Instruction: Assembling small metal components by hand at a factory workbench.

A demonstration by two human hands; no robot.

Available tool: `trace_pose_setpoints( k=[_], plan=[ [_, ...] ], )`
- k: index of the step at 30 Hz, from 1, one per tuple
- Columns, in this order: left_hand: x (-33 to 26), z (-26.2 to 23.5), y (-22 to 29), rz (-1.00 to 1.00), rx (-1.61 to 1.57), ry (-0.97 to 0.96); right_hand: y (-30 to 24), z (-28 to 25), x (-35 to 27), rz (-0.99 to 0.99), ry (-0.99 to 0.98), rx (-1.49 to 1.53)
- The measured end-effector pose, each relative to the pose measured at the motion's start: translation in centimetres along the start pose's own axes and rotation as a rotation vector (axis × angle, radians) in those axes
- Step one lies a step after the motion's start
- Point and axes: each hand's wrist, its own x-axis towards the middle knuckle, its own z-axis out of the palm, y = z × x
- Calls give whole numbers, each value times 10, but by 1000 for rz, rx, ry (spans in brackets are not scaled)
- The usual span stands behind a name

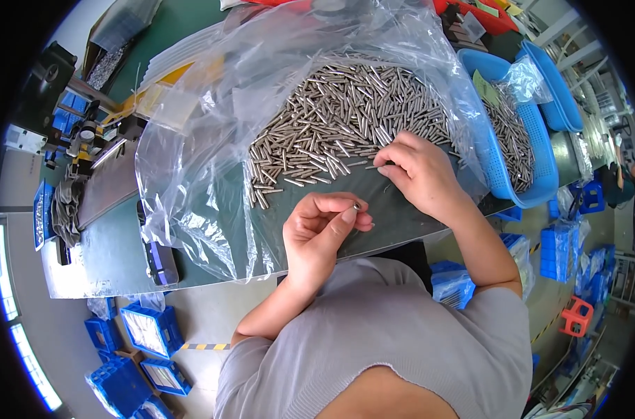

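A broad heap of small pointed metal pins (359,105) lies on a clear plastic bag (199,153) spread over the green tabletop. My left hand (317,234) is raised near the table's front edge. Between its thumb and forefinger it pinches a metal pin (356,207), of which only the shiny end shows. My right hand (422,174) reaches to the front edge of the heap, thumb and fingertips drawn together. A pin (371,167) sticks out at those fingertips, mostly covered by them.
On the right, a blue plastic basket (499,150) holds more pins and a green slip, with another blue basket (551,87) behind. Bench equipment (87,133) stands at the left. A dark oblong case (162,262) lies near the front edge. Blue crates (153,328) stand on the floor.
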Motion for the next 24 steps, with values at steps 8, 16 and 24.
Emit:
trace_pose_setpoints(
  k=[8,16,24],
  plan=[
    [0,0,2,5,2,-17,2,0,-6,-32,36,-77],
    [0,0,0,-6,17,-15,-24,-11,-4,10,-83,529],
    [-1,-1,0,-28,29,-22,-30,-11,-1,-35,-24,512]
  ],
)
